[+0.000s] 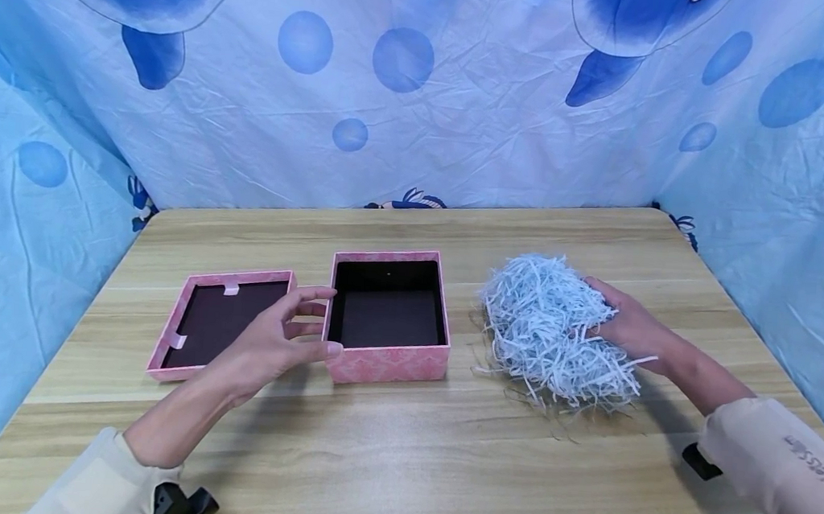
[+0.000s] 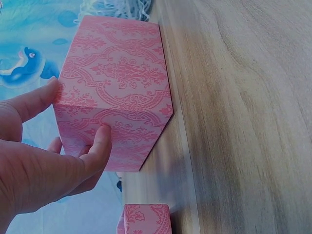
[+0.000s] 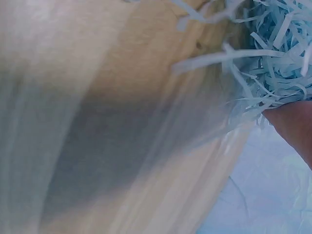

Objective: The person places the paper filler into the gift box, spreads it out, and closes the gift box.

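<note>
An open pink patterned box (image 1: 385,361) with a dark inside stands mid-table. My left hand (image 1: 278,337) holds its near left corner, thumb on the front wall and forefinger on the left side, as the left wrist view shows on the box (image 2: 122,83) with the hand (image 2: 48,161). The box's lid (image 1: 168,335) lies upside down just left of the hand. To the right is a heap of pale blue shredded paper (image 1: 551,332). My right hand (image 1: 632,323) grips it from its right side, fingers sunk in the strips. The right wrist view is blurred, with strips (image 3: 278,58) above the hand (image 3: 292,126).
The wooden table (image 1: 395,465) is walled at the back and both sides by a blue cloth with whale prints (image 1: 423,113). The lid's corner (image 2: 145,219) shows at the bottom of the left wrist view.
</note>
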Motion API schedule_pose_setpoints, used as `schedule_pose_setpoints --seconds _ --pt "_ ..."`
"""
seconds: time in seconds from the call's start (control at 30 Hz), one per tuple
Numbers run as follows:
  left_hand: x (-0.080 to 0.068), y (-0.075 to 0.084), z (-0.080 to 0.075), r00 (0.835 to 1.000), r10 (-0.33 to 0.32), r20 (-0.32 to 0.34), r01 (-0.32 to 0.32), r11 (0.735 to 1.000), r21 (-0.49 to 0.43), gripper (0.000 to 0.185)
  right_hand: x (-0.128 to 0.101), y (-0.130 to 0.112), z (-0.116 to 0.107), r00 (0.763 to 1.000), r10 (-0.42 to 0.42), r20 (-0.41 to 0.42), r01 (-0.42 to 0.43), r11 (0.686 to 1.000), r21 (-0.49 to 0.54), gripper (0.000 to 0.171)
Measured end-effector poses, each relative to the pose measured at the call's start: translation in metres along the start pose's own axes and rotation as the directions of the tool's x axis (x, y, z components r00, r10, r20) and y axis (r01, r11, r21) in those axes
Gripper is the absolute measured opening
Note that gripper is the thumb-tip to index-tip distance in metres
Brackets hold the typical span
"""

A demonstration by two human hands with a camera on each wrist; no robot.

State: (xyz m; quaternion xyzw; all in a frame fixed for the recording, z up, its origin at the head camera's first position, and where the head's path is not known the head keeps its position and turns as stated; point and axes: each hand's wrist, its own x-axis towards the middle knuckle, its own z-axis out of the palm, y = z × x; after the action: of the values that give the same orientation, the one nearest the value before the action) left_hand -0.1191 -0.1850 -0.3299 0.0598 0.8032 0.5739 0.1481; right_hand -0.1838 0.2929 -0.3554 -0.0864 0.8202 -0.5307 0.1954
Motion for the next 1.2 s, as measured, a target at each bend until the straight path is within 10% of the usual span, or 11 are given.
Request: schedule_pose_setpoints --seconds 0.83,1.2 --pt "0.000 0.000 0.000 1.000 -0.011 -0.002 0.011 1.000 0.007 0.080 -0.007 -0.014 -0.016 0.998 -0.058 -0.039 0.063 0.987 0.150 0.095" --pt "0.001 0.000 -0.001 1.000 -0.007 0.000 0.007 1.000 0.007 0.078 -0.011 -0.026 -0.029 0.993 -0.119 -0.005 0.113 0.929 0.351 0.101"
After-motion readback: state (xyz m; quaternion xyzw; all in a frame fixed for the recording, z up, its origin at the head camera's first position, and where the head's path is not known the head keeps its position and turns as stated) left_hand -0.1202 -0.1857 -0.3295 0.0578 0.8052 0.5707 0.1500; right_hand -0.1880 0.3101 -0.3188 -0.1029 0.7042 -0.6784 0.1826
